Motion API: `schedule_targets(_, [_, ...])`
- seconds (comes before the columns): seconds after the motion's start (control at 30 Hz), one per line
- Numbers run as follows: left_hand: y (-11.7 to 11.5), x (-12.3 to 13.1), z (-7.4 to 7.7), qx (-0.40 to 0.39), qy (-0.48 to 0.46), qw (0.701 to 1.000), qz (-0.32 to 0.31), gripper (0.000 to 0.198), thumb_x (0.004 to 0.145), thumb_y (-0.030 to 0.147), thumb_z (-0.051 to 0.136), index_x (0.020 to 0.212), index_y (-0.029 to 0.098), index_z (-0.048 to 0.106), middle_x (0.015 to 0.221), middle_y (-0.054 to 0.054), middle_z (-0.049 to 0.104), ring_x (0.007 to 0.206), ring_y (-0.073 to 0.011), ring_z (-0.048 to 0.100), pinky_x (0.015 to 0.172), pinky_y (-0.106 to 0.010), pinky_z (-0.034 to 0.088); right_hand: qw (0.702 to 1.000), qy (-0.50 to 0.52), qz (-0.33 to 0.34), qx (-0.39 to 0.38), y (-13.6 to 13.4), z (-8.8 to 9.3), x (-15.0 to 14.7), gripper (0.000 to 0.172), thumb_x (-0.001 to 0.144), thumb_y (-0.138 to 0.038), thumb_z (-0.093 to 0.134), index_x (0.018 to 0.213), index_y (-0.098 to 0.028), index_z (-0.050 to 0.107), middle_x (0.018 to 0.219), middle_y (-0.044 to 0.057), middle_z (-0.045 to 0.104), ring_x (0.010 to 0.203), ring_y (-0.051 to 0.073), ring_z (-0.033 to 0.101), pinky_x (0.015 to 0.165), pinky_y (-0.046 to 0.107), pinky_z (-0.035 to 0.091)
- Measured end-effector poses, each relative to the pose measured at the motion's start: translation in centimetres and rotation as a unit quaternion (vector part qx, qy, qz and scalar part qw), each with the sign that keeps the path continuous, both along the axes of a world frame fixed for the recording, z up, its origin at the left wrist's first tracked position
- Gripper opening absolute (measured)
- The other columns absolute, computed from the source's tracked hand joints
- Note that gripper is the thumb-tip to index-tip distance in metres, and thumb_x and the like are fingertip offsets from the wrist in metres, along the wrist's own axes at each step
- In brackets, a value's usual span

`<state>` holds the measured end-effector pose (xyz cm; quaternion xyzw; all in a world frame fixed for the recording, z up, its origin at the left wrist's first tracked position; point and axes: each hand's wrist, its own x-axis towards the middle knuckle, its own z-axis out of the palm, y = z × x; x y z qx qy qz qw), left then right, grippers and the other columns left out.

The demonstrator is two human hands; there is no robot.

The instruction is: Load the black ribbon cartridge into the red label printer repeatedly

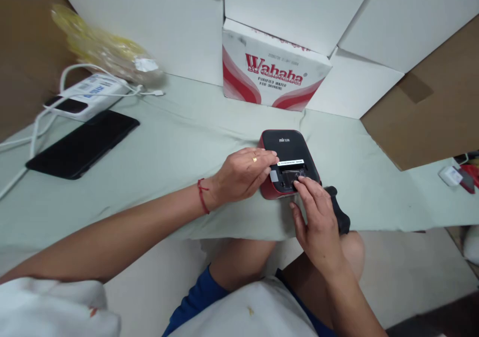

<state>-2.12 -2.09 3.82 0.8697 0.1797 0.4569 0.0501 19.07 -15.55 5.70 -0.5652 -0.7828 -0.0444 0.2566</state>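
Note:
A small black-and-red device (286, 150) with rounded corners lies on the cloth-covered table in front of me. Its top bears a white printed strip (291, 163) and, below that, a glossy dark panel (289, 177). My left hand (245, 172) rests against the device's left side, fingers stretched together over its top, holding nothing. With its fingertips, my right hand (318, 217) touches the lower edge of the glossy panel; the thumb stands apart. Partly behind that hand is a black curved object (340, 211), its kind unclear.
A Wahaha water carton (273, 72) stands against white boxes at the back. On the left lie a dark flat phone-like slab (84, 145), a white case (90, 95), white cables (35, 132) and yellowish plastic wrap (101, 47). Brown cardboard (430, 97) borders the right.

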Motion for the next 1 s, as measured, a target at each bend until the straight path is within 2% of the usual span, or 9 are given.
schedule_targets(0.17, [0.4, 0.9, -0.4, -0.013, -0.037, 0.999, 0.020, 0.025, 0.098, 0.013, 0.043, 0.119, 0.016, 0.056, 0.100, -0.008, 0.076, 0.093, -0.0199, 0.072, 0.090, -0.038, 0.057, 1.000, -0.027, -0.002, 0.007, 0.5, 0.8, -0.1, 0.052, 0.099, -0.016, 0.053, 0.150, -0.026, 0.048, 0.141, 0.014, 0.063, 0.132, 0.030, 0.058, 0.117, 0.063, 0.041])
schedule_targets(0.3, [-0.4, 0.2, -0.3, 0.022, -0.102, 0.995, -0.006, 0.028, 0.094, 0.006, 0.042, 0.115, 0.017, 0.056, 0.107, -0.010, 0.077, 0.092, -0.0183, 0.070, 0.083, -0.034, 0.059, 0.999, -0.036, 0.020, 0.003, 0.5, 1.1, 0.4, 0.056, 0.100, -0.016, 0.053, 0.153, -0.028, 0.044, 0.145, 0.013, 0.061, 0.135, 0.029, 0.058, 0.118, 0.062, 0.040])
schedule_targets(0.47, [-1.7, -1.1, -0.3, 0.097, -0.040, 0.994, -0.034, 0.020, 0.091, 0.001, 0.043, 0.087, 0.019, 0.052, 0.108, -0.006, 0.081, 0.062, -0.0089, 0.065, 0.055, -0.021, 0.046, 0.999, -0.026, 0.026, -0.012, 0.2, 1.1, 0.7, 0.060, 0.099, -0.014, 0.053, 0.156, -0.029, 0.041, 0.149, 0.013, 0.057, 0.140, 0.030, 0.053, 0.118, 0.061, 0.042])
schedule_targets(0.57, [-2.0, -1.0, -0.5, 0.093, -0.046, 0.995, -0.012, 0.022, 0.090, 0.000, 0.043, 0.079, 0.019, 0.049, 0.104, -0.003, 0.082, 0.056, -0.0073, 0.063, 0.050, -0.020, 0.041, 0.999, -0.025, 0.027, -0.004, 0.2, 0.9, 0.6, 0.060, 0.099, -0.013, 0.054, 0.155, -0.028, 0.042, 0.148, 0.013, 0.058, 0.139, 0.030, 0.053, 0.117, 0.060, 0.042])
schedule_targets(0.7, [-2.1, -0.5, -0.7, 0.085, -0.029, 0.996, 0.014, 0.025, 0.090, 0.000, 0.040, 0.075, 0.019, 0.049, 0.086, -0.002, 0.079, 0.052, -0.0084, 0.062, 0.050, -0.019, 0.044, 0.999, -0.038, 0.030, 0.013, 0.4, 1.2, 0.6, 0.054, 0.098, -0.015, 0.057, 0.150, -0.027, 0.048, 0.142, 0.012, 0.063, 0.133, 0.028, 0.058, 0.119, 0.059, 0.041])
schedule_targets(0.8, [-2.1, -0.4, -1.1, 0.075, -0.025, 0.997, 0.011, 0.025, 0.088, -0.001, 0.040, 0.078, 0.018, 0.053, 0.085, -0.003, 0.078, 0.063, -0.0099, 0.069, 0.057, -0.019, 0.052, 0.998, -0.034, 0.056, 0.000, 1.1, 2.8, 1.1, 0.038, 0.098, -0.024, 0.062, 0.136, -0.023, 0.061, 0.131, 0.011, 0.069, 0.123, 0.028, 0.063, 0.114, 0.054, 0.046])
schedule_targets(0.87, [-2.1, -0.3, -1.4, 0.073, -0.035, 0.997, 0.004, 0.025, 0.085, -0.002, 0.040, 0.078, 0.018, 0.053, 0.094, -0.005, 0.080, 0.071, -0.0100, 0.073, 0.059, -0.018, 0.054, 0.997, -0.010, 0.070, -0.044, 2.5, 4.5, 1.5, 0.023, 0.101, -0.030, 0.059, 0.120, -0.022, 0.069, 0.119, 0.009, 0.074, 0.111, 0.025, 0.068, 0.102, 0.044, 0.054])
schedule_targets(0.93, [-2.1, -0.3, -1.8, 0.077, -0.048, 0.996, 0.001, 0.024, 0.085, -0.001, 0.040, 0.076, 0.018, 0.052, 0.103, -0.006, 0.081, 0.071, -0.0095, 0.073, 0.057, -0.018, 0.054, 0.993, -0.008, 0.049, -0.110, 5.0, 6.4, 1.6, 0.025, 0.104, -0.034, 0.051, 0.104, -0.022, 0.073, 0.104, 0.007, 0.076, 0.094, 0.021, 0.071, 0.085, 0.034, 0.056])
schedule_targets(1.0, [-2.1, -0.3, -2.0, 0.085, -0.054, 0.995, -0.002, 0.024, 0.086, 0.000, 0.040, 0.073, 0.018, 0.051, 0.108, -0.007, 0.081, 0.069, -0.0092, 0.071, 0.055, -0.019, 0.053, 0.981, -0.079, 0.004, -0.180, 8.2, 7.7, 1.1, 0.032, 0.106, -0.034, 0.045, 0.103, -0.021, 0.074, 0.100, 0.006, 0.077, 0.086, 0.020, 0.072, 0.079, 0.031, 0.054])
